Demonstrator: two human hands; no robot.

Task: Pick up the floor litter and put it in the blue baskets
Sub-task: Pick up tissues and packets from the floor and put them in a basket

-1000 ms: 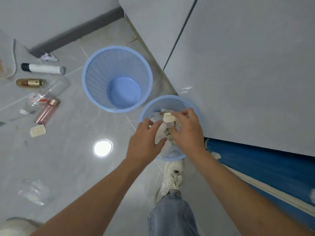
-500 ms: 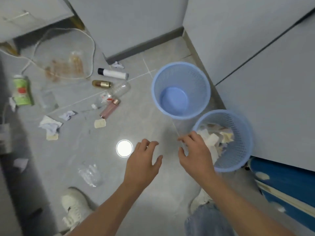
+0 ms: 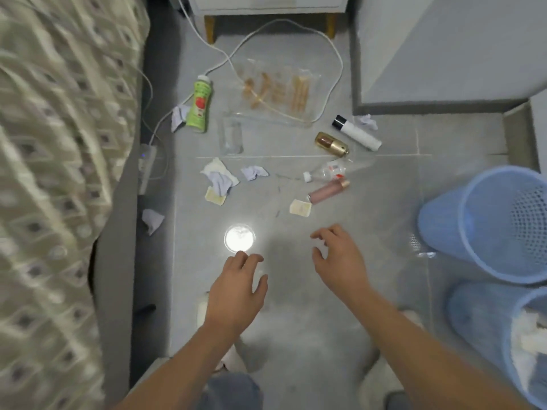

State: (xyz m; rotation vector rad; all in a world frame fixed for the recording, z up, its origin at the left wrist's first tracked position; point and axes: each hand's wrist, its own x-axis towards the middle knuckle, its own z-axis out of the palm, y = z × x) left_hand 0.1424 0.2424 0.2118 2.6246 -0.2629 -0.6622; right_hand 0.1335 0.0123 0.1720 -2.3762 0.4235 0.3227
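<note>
From the head view, my left hand (image 3: 236, 291) and right hand (image 3: 340, 261) hover apart over the floor (image 3: 384, 179), fingers loose, holding nothing. Litter lies ahead; the blue baskets (image 3: 444, 232) stand at right. I'd take the nearest cream wrapper (image 3: 300, 208) first, pinching its edge cleanly.

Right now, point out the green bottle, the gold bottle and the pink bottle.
green bottle (image 3: 199, 107): head view, middle of its label.
gold bottle (image 3: 332, 144): head view, middle of its body.
pink bottle (image 3: 328, 191): head view, middle of its body.
</note>
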